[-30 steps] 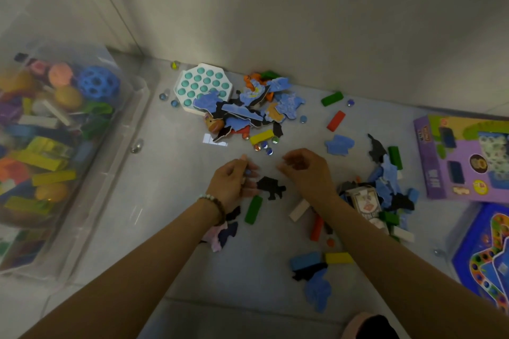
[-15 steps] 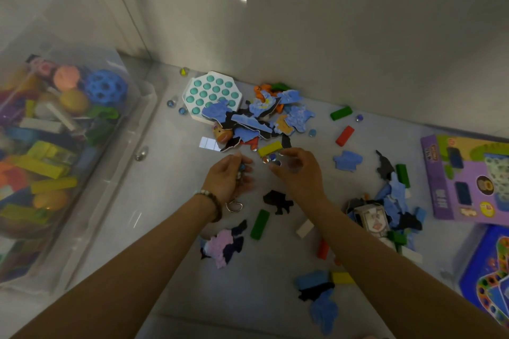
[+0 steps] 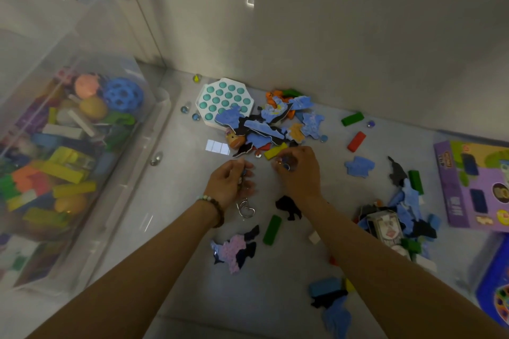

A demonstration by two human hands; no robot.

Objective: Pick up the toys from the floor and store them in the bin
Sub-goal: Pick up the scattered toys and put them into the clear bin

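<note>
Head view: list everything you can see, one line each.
bin: one, clear, left, full of toys
pop-it: one, white and teal, by wall
puzzle pieces: many, mostly blue, piled beside pop-it, scattered right
green blocks: at least three, scattered
red block: one, right of pile
yellow block: one, by right hand
marbles: several, glassy, near pop-it
purple box: one, right edge
wire puzzle: one, silver, hangs from left hand
left hand: grips wire puzzle
right hand: pinches marbles
</note>
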